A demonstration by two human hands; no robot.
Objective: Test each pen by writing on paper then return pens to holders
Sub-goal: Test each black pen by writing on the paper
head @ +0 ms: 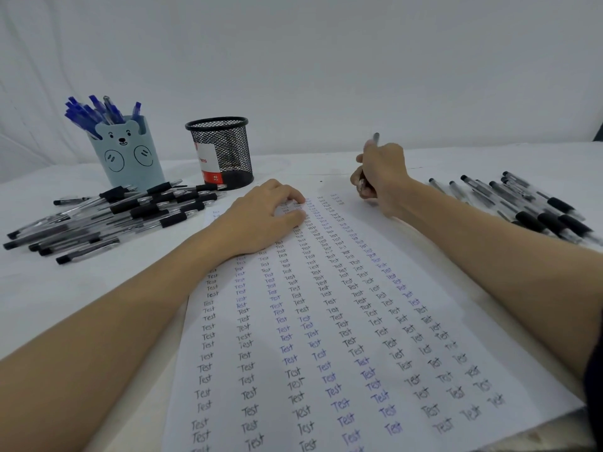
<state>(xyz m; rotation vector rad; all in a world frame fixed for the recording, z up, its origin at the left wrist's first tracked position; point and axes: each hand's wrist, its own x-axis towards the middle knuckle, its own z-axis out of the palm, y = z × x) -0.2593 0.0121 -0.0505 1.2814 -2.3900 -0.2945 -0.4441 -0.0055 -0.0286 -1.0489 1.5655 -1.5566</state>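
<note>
A large sheet of paper (342, 321) covered in rows of the word "Test" lies in front of me. My left hand (261, 216) rests flat on its far left part, fingers spread. My right hand (380, 177) grips a pen (376, 138) at the paper's far right corner, tip down near the sheet. A pile of black pens (114, 216) lies to the left, another pile of black pens (528, 207) to the right. A blue bear holder (130, 158) holds several blue pens. A black mesh holder (222, 151) stands beside it.
A white cloth covers the table (65, 305) and a white backdrop rises behind it. A small slip of paper (213, 213) peeks out by my left wrist. The mesh holder contains a red and white pack label.
</note>
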